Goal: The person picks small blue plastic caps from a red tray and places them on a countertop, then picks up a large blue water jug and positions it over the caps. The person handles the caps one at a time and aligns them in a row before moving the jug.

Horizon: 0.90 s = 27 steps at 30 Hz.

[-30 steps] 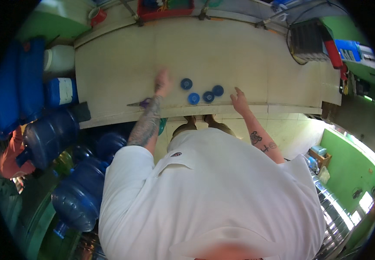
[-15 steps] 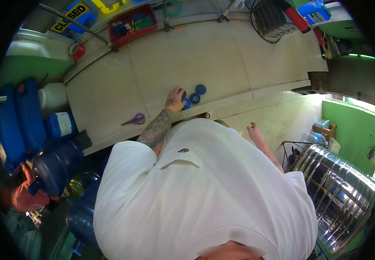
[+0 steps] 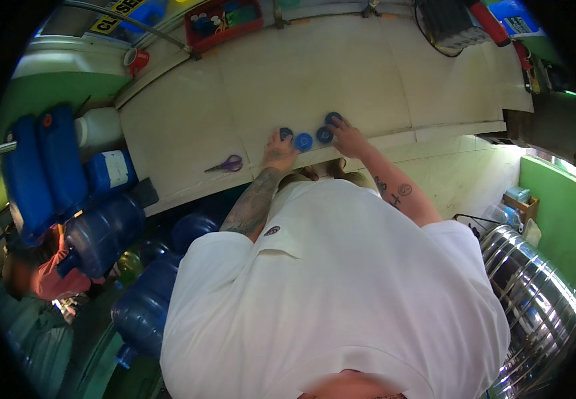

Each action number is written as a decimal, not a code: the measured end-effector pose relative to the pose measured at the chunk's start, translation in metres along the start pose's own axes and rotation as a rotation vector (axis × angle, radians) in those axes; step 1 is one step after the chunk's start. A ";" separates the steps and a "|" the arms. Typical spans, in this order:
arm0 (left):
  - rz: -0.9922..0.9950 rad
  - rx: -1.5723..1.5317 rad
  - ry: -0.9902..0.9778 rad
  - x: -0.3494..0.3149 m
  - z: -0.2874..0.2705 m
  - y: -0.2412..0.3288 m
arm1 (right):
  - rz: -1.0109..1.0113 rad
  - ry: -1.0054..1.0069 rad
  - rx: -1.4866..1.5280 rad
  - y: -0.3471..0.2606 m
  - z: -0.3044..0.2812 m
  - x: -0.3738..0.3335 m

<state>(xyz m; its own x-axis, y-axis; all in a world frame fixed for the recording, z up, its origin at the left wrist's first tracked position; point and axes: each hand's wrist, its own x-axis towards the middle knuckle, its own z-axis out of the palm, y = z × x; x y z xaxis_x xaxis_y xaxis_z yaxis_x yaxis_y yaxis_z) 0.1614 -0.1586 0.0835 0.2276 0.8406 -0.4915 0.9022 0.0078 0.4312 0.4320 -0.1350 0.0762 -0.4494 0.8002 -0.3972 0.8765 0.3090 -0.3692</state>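
1. White shirt (image 3: 331, 253), wearer's: nearest item, at the counter edge.
2. L hand (image 3: 279, 154): palm down, fingers loosely bent, slightly parted, tips on the L-end cap (image 3: 286, 133). Firm hold or mere touch: can't tell from here.
3. R hand (image 3: 350, 138): new arrival; ½ sec ago it's off the counter, touching no cap. Now fingers reach fwd, part-curled, tips on the far R cap (image 3: 334, 118); grip can't be confirmed.
4. Caps, blue, round, qty 4 incl. the above, near front edge of counter. Bright blue cap (image 3: 304, 141) sits btwn hands, no fingers over it; dark blue cap (image 3: 325, 134) just beside R hand, contact unclear. Gap btwn these two looks wider than ½ sec ago. Upshot: work's now two-handed, one hand per end of the group.
5. Scissors (image 3: 229, 164), purple handles, L of L hand, untouched.
6. Counter (image 3: 314, 66), pale, runs beyond.
7. Red tray (image 3: 228, 38), w/ small mixed bits, far side; red mug (image 3: 137, 60) to its L.
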 end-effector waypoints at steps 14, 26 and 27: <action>0.080 0.063 0.120 -0.023 0.018 -0.019 | 0.241 0.230 0.119 0.026 -0.002 -0.063; 0.284 0.092 -0.139 0.009 0.030 0.017 | 0.615 0.060 0.384 0.061 0.026 -0.157; 0.296 0.076 -0.118 0.009 0.032 0.017 | 0.665 0.031 0.395 0.071 0.029 -0.169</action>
<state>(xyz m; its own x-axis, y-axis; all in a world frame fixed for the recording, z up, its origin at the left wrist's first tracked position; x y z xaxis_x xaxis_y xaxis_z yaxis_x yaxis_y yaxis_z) 0.1903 -0.1683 0.0615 0.5211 0.7319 -0.4391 0.8142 -0.2718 0.5131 0.5652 -0.2636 0.0925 0.1598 0.7694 -0.6184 0.8313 -0.4427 -0.3361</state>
